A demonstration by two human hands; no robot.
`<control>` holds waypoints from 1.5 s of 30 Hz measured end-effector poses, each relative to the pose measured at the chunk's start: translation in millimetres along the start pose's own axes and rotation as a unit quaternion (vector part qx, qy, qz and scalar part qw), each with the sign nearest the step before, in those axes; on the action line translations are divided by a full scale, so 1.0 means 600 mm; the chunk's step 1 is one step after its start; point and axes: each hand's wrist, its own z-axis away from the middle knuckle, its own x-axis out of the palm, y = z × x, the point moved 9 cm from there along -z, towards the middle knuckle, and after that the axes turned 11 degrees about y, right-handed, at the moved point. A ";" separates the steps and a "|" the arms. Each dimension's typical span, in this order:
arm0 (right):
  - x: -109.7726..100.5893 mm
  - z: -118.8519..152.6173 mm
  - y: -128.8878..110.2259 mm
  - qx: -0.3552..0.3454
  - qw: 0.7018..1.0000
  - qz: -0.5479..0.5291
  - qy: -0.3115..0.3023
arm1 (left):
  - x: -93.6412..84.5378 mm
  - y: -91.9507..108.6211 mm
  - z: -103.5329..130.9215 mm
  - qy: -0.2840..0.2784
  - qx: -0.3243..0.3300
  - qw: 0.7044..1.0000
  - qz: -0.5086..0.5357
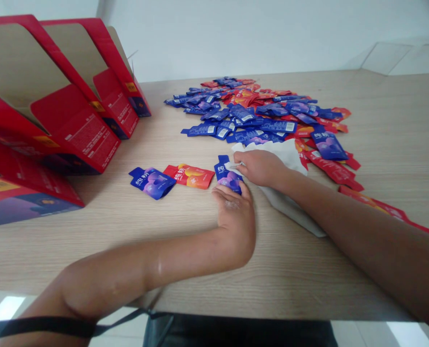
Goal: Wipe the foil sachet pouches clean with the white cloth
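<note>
My left hand (235, 209) has its fingertips on the lower end of a blue pouch (227, 174) that lies on the table, its spout pointing away from me. My right hand (260, 166) is closed on a white cloth (288, 153), and a bunched corner of it touches the pouch's upper right side. The rest of the cloth spreads under my right hand and wrist. Left of the pouch lie a red pouch (194, 177) and another blue pouch (152, 182), their ends close together.
Behind my hands spreads a heap of blue and red pouches (250, 113), trailing off to the right. Open red boxes (80, 127) stand in a row at the left of the wooden table (156, 212). A white wall (258, 38) rises behind.
</note>
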 end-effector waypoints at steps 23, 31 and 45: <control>-0.008 0.006 -0.038 -0.044 0.996 -0.080 -0.019 | 0.001 -0.004 -0.003 -0.021 -0.020 0.999 0.026; -0.003 0.002 -0.013 -0.019 0.999 -0.032 -0.010 | 0.003 0.002 -0.001 -0.037 0.011 0.999 0.000; -0.035 0.002 -0.009 0.001 0.998 -0.037 0.041 | 0.003 0.003 -0.001 -0.021 0.014 1.000 -0.016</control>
